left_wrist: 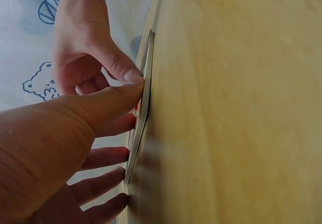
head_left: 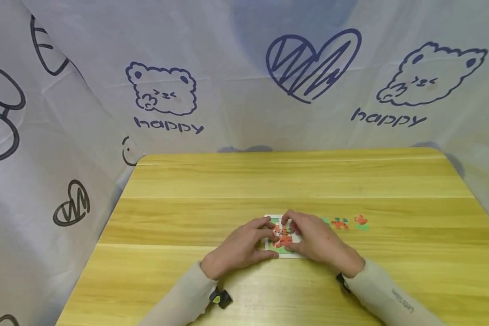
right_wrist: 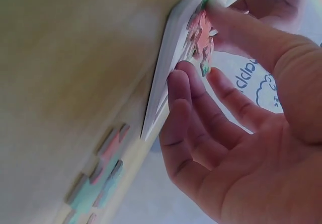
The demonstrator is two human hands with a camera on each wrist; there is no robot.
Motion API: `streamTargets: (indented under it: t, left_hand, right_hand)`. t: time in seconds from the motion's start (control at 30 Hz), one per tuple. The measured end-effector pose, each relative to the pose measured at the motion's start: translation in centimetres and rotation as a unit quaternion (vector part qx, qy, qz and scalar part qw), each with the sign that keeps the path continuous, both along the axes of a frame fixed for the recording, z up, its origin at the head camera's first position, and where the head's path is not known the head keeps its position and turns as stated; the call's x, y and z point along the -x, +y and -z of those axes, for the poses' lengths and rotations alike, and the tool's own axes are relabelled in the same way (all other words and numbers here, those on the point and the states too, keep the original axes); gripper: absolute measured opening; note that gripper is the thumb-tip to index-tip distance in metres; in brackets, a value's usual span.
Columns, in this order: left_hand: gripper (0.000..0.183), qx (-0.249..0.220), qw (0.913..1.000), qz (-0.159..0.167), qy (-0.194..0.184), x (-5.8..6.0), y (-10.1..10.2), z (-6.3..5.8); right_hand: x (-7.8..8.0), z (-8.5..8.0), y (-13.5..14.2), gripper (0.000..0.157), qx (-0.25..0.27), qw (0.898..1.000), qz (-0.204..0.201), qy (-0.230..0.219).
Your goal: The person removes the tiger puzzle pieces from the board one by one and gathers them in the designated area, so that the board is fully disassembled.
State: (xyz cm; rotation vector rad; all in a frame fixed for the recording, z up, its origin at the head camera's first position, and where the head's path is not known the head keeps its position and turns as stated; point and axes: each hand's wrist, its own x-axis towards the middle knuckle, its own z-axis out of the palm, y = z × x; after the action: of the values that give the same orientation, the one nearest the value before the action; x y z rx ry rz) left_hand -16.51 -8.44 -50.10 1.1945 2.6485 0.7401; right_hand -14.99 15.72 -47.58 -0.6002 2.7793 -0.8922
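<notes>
A small jigsaw puzzle board (head_left: pixel 287 256) with a white border lies on the table, showing an orange tiger on green. My left hand (head_left: pixel 246 242) rests at its left side, fingertips on the picture and thumb by the lower edge. From the right, my right hand (head_left: pixel 315 237) pinches a jigsaw piece (right_wrist: pixel 203 35) between thumb and index finger; the piece tilts up from the board in the right wrist view. In the left wrist view, the two thumbs meet at the board's near edge (left_wrist: pixel 147 95). My hands partly cover the picture.
Loose jigsaw pieces lie right of the board: an orange and teal one (head_left: pixel 340 223), an orange and green one (head_left: pixel 361 222), and a green one (head_left: pixel 326 221) partly behind my right hand. The wooden table (head_left: pixel 212 181) backs onto a white printed curtain (head_left: pixel 236 104).
</notes>
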Motion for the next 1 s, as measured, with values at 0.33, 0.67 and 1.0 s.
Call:
streamTargets:
  t: [0.33,0.67,1.0]
  left_hand:
    - [0.033,-0.002,1.0,0.002,0.0,-0.1,0.0,-0.1]
    - [0.033,-0.01,0.9999,-0.004,-0.009,-0.3,0.1,-0.4]
    - [0.033,-0.004,0.9999,-0.007,-0.009,-0.3,0.1,-0.4]
  right_hand:
    - [-0.2,0.4,0.2,0.025,0.076,0.997,0.004,-0.011]
    - [-0.8,-0.3,1.2,0.017,0.11,0.993,0.033,0.009]
    - [-2.2,-0.5,4.3,0.014,0.117,0.99,0.084,0.008]
